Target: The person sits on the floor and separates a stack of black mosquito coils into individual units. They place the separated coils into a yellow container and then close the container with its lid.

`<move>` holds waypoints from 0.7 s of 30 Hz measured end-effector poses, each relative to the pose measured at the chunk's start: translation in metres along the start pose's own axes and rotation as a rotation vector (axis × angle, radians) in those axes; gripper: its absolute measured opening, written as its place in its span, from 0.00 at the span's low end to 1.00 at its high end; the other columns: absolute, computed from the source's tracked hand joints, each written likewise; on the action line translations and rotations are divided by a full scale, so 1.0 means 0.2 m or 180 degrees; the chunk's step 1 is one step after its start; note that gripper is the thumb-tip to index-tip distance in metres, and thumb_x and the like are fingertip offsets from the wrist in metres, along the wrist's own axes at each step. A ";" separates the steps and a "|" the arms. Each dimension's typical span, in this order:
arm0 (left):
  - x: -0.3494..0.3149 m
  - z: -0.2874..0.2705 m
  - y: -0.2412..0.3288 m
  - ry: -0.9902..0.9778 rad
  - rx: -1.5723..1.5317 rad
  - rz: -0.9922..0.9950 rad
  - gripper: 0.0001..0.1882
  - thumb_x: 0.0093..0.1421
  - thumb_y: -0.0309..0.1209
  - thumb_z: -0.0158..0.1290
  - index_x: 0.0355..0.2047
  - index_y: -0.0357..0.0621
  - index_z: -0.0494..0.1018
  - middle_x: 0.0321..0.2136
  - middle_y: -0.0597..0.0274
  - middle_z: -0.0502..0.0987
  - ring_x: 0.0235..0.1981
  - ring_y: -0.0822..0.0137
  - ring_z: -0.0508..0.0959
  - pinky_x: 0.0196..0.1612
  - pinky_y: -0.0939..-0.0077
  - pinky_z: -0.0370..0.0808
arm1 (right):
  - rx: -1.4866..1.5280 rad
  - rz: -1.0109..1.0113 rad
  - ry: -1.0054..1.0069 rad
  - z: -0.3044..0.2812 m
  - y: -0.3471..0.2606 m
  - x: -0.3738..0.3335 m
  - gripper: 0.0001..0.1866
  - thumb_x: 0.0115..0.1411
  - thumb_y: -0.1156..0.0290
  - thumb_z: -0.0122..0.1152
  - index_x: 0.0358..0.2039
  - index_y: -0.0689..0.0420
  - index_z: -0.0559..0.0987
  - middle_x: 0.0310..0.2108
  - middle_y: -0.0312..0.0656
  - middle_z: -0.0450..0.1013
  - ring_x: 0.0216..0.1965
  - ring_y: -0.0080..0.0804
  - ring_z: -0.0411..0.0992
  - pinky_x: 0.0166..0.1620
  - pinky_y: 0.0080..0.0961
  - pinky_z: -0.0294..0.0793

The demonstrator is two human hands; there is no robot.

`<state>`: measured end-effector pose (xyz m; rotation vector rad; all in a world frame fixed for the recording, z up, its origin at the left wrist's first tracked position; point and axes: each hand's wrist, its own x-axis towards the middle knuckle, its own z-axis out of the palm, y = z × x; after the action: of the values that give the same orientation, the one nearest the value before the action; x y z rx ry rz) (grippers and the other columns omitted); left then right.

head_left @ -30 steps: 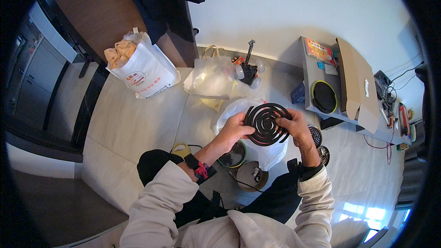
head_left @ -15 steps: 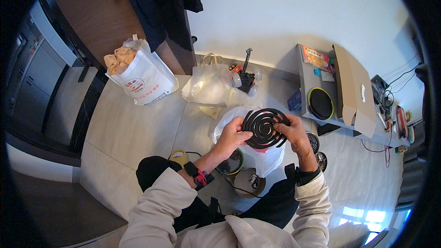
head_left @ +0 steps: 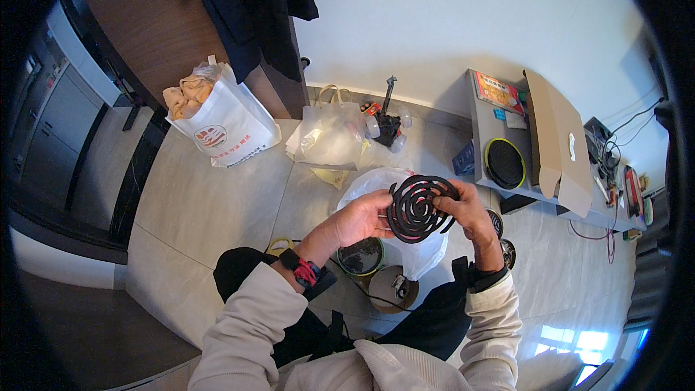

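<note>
A black spiral mosquito coil, seemingly a nested pair with its rings slightly spread, is held up in front of me. My right hand pinches it from the right, thumb on top of the rings. At the left rim my left hand grips it, its fingertips partly hidden behind the coil. Below the coil, a white plastic bag lies on the floor. By my left wrist stands a round green-rimmed container with dark contents, beside an open round cardboard box holding small metal pieces.
On the right, a low grey bench carries another round container with a dark coil, a cardboard box and a red-orange packet. Round tins sit by my right wrist. Ahead are a translucent bag and a full white bag.
The coil has tilted and its rings have spread apart somewhat. My left hand has shifted slightly left and turned, its thumb moving off the top of the rings to the rim.
</note>
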<state>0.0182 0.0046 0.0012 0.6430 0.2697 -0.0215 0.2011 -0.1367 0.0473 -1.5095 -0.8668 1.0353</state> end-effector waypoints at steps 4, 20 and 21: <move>0.00 0.00 0.04 0.0064 0.0444 -0.0372 0.30 0.60 0.54 0.35 0.52 0.45 0.59 0.46 0.57 0.69 0.45 0.59 0.72 0.42 0.54 0.73 | -0.0302 -0.0001 -0.0257 0.00 -0.02 -0.02 0.08 0.49 0.78 0.58 0.32 0.61 0.76 0.23 0.31 0.72 0.25 0.17 0.67 0.30 0.14 0.66; 0.01 -0.04 0.02 0.0063 0.1022 -0.0768 0.24 0.59 0.49 0.42 0.41 0.38 0.68 0.32 0.60 0.76 0.31 0.69 0.77 0.32 0.71 0.77 | -0.1052 -0.0076 -0.0796 0.07 -0.05 -0.06 0.07 0.48 0.80 0.58 0.30 0.63 0.76 0.21 0.33 0.70 0.25 0.19 0.66 0.29 0.18 0.67; 0.02 -0.04 0.02 0.0059 0.0878 -0.0755 0.19 0.57 0.43 0.46 0.39 0.39 0.70 0.31 0.62 0.76 0.29 0.72 0.77 0.29 0.77 0.76 | -0.1209 -0.0164 -0.0890 0.08 -0.06 -0.06 0.08 0.47 0.79 0.58 0.31 0.62 0.75 0.20 0.35 0.70 0.24 0.20 0.67 0.28 0.19 0.67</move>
<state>0.0204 0.0124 -0.0041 0.8823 0.3634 -0.2844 0.1816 -0.1396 0.0606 -1.6651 -1.3529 1.1032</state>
